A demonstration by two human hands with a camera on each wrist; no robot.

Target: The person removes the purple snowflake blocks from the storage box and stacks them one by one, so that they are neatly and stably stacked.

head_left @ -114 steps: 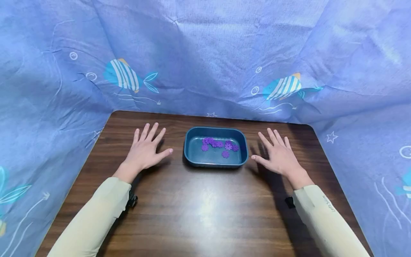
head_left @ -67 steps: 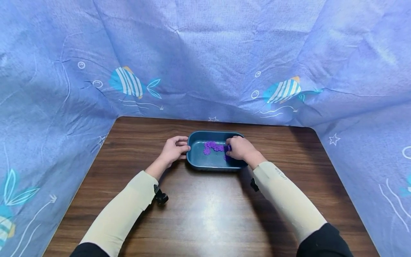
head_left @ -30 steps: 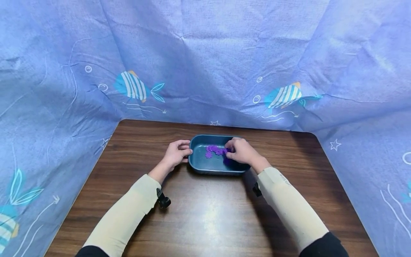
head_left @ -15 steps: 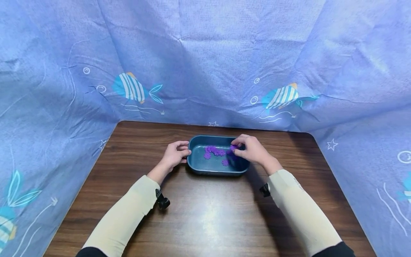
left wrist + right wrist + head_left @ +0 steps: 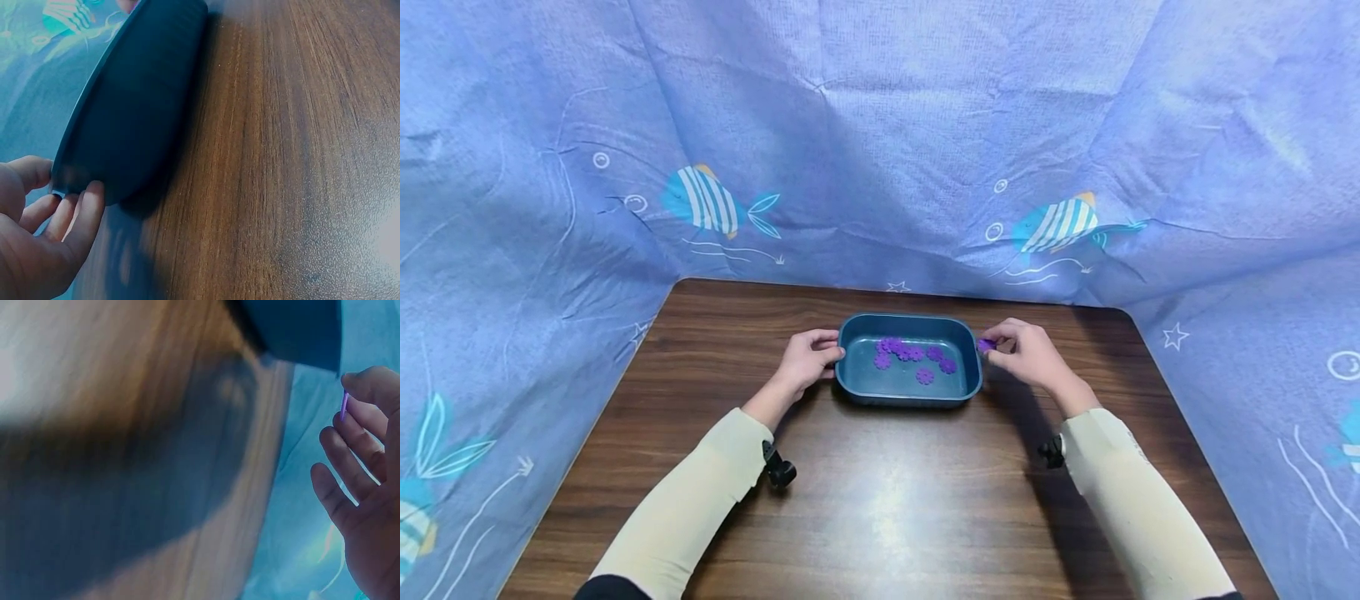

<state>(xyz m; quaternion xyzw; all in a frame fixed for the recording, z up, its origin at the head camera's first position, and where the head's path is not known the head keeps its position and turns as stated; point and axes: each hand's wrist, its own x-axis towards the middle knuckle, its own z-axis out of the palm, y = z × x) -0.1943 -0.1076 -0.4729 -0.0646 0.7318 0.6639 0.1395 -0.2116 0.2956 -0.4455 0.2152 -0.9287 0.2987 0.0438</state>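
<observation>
A dark blue rectangular bin [image 5: 906, 400] stands on the table. Several purple snowflake-shaped building discs [image 5: 925, 377] lie flat inside it. My left hand [image 5: 807, 360] grips the bin's left end, thumb over the rim; in the left wrist view its fingers [image 5: 87, 219] press the outer wall. Just outside the right end, my right hand [image 5: 1030, 357] pinches one purple snowflake disc [image 5: 987, 344] between thumb and fingers. The right wrist view shows that disc [image 5: 344, 405] edge-on as a thin purple sliver, with the other fingers loosely bent.
The brown wood-grain table [image 5: 880, 500] has rounded far corners. A blue fish-print cloth [image 5: 880, 167] hangs close behind and along both sides. Small black wrist cameras [image 5: 780, 473] sit under both sleeves.
My hands came in from both sides; the left took hold of the bin. My right hand reached in, picked up a purple disc and carried it out rightward over the rim.
</observation>
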